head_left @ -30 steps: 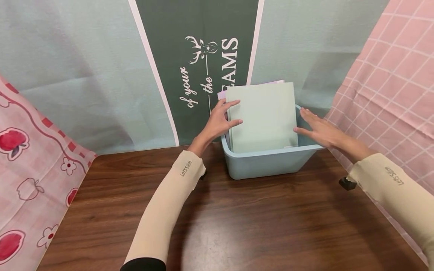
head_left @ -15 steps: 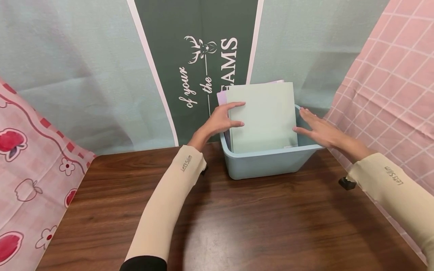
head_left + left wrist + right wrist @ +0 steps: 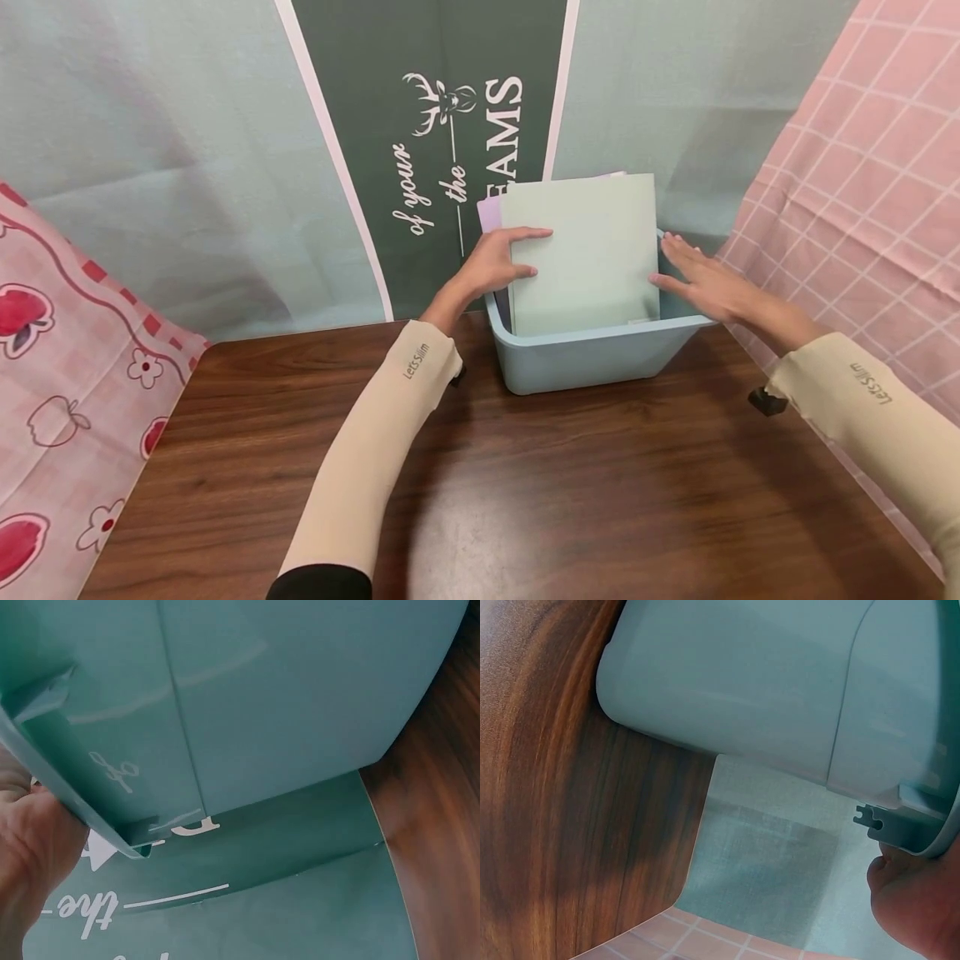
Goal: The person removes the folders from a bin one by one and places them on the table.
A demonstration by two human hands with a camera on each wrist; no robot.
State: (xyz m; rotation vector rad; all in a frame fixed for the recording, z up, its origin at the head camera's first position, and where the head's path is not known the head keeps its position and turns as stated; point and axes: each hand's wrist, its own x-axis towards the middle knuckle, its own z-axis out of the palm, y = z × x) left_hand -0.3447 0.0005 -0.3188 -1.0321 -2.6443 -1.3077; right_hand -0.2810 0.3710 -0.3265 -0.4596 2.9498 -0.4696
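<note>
A pale green folder (image 3: 585, 250) leans upright in a light blue plastic bin (image 3: 585, 362), its lower edge hidden behind the front rim. Behind it a light purple sheet or folder (image 3: 490, 215) sticks out at the left and top. My left hand (image 3: 491, 265) reaches over the bin's left side, with index finger and thumb stretched across the green face; its other fingers are hidden. On the right, my right hand (image 3: 705, 282) lies over the bin's right rim, fingers straight, the thumb tip at the folder's edge. Both wrist views mostly show the bin's outer walls (image 3: 300, 690).
The bin stands at the back of a dark wood table (image 3: 525, 492). A green and grey cloth (image 3: 225, 167) with printed words hangs right behind it. Pink checked cloth (image 3: 862, 208) borders the right side, and fruit-patterned cloth (image 3: 97, 375) the left.
My left hand has slid a little to the right, its index finger lying farther across the green folder. The right hand stays nearly in place.
</note>
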